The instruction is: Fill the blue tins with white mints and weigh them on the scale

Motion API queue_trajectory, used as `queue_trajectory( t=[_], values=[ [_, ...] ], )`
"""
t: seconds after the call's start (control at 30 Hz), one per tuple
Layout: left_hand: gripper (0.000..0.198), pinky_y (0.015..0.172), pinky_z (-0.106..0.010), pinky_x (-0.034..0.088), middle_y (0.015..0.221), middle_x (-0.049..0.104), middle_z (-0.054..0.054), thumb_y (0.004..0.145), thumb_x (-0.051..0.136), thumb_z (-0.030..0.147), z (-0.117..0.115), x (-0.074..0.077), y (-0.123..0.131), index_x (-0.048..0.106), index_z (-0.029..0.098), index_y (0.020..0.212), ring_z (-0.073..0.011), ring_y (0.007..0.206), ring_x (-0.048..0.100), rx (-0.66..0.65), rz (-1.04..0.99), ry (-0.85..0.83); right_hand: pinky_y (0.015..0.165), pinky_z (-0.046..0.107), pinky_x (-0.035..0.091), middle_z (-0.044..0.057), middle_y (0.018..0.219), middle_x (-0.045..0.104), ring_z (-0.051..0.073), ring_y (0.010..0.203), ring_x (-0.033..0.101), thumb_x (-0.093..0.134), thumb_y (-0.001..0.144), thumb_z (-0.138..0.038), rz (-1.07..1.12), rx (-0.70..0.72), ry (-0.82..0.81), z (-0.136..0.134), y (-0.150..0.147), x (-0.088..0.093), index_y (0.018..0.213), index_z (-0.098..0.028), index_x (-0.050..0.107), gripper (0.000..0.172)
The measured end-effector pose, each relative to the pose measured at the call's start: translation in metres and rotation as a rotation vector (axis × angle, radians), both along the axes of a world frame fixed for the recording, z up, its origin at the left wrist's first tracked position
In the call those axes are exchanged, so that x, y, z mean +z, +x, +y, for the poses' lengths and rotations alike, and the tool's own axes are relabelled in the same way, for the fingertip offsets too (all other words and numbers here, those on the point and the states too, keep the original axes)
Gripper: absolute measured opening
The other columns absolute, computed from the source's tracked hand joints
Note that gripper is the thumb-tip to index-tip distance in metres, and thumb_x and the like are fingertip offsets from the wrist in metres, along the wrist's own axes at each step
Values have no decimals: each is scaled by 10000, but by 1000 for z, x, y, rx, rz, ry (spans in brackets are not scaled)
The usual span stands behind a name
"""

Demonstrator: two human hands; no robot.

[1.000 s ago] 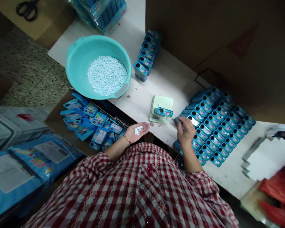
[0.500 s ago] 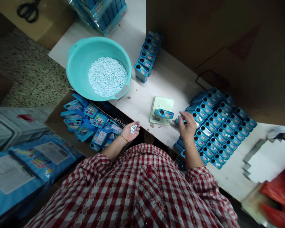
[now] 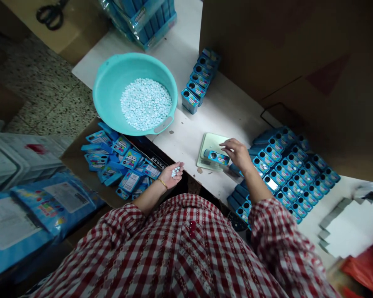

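Observation:
Cupped palm up, my left hand [image 3: 170, 176] holds a small pile of white candies [image 3: 175, 171] near the table's front edge. My right hand [image 3: 236, 152] hovers at the right side of a pale scale [image 3: 207, 142], its thumb and fingertips bent toward each other; whether anything tiny is between them is too small to tell. On the scale lies a blue box [image 3: 216, 157] with a dark round hole in its top. Left of the scale, a turquoise basin [image 3: 107, 93] contains many white candies [image 3: 146, 103].
Rows of blue boxes [image 3: 286, 174] stand right of my right hand. A shorter row [image 3: 190, 100] stands behind the scale. A carton [image 3: 77, 165] of loose blue boxes is at the left. A large cardboard box [image 3: 286, 54] rises at the back right.
My right hand has moved left, from the rows of boxes to the scale. My left hand stays nearly in place with its candies, its fingers slightly more curled. The view has shifted a little.

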State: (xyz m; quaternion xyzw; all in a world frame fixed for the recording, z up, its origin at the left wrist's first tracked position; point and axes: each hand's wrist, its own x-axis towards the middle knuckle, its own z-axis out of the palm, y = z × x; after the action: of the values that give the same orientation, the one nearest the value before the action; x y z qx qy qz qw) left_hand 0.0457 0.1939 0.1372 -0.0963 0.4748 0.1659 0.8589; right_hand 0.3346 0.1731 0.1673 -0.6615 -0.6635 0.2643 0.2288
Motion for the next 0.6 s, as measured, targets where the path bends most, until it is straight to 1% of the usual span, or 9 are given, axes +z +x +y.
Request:
queue_trajectory(
  t=[0.1,0.17,0.2,0.27,0.33,0.4,0.43,0.53,0.6],
  values=[
    [173,284,-107,232,582,487,-3,863,443,151,3,5,3,586,88,788,-34,388,395,9,-6,26,697,260,446,47,910,642,165,811,592,584,770,-178,-107,263,-181,37,7,-26,899,-210,695,173],
    [175,287,-108,239,585,493,-7,864,443,157,5,9,4,588,91,793,-38,395,405,28,-15,38,662,243,426,37,909,656,164,801,591,600,743,-153,-195,383,-267,53,6,-41,861,-219,704,170],
    [174,288,-108,240,585,497,-8,864,446,161,6,11,5,589,94,793,-40,398,410,39,-18,40,650,241,418,36,905,661,165,797,590,596,744,-150,-226,413,-297,58,5,-45,845,-220,706,165],
    [173,290,-108,237,582,507,-9,864,450,166,7,13,7,590,100,787,-39,399,416,57,-24,33,644,245,413,43,886,667,168,777,588,582,754,-145,-255,399,-328,61,3,-46,821,-205,706,154],
    [183,294,-112,242,575,521,-12,866,447,167,7,14,11,592,101,775,-40,397,424,68,-28,17,660,254,421,50,855,666,167,753,586,581,767,-162,-219,318,-297,60,-1,-35,814,-185,701,132],
    [199,321,-120,293,596,558,-32,870,440,173,6,16,19,603,93,787,-51,423,470,66,-37,4,676,257,436,47,832,655,155,731,582,576,796,-225,-102,265,-215,55,-7,-13,840,-182,695,134],
    [215,346,-128,332,626,585,-51,874,433,183,6,17,25,611,87,802,-64,455,507,61,-48,3,684,260,445,43,836,649,151,731,582,565,815,-274,-28,275,-171,51,-12,1,879,-189,691,166],
    [283,409,-159,410,727,638,-102,896,397,233,6,22,45,626,74,846,-112,564,593,46,-104,16,760,297,470,59,961,636,175,844,589,531,839,-401,95,325,-59,33,-25,39,1073,-217,641,318],
    [306,387,-152,387,709,632,-97,902,388,246,8,26,54,622,77,802,-109,549,583,44,-130,22,841,347,459,84,1050,614,213,956,566,521,836,-437,19,231,4,15,-27,54,1166,-222,590,399]
  ],
)
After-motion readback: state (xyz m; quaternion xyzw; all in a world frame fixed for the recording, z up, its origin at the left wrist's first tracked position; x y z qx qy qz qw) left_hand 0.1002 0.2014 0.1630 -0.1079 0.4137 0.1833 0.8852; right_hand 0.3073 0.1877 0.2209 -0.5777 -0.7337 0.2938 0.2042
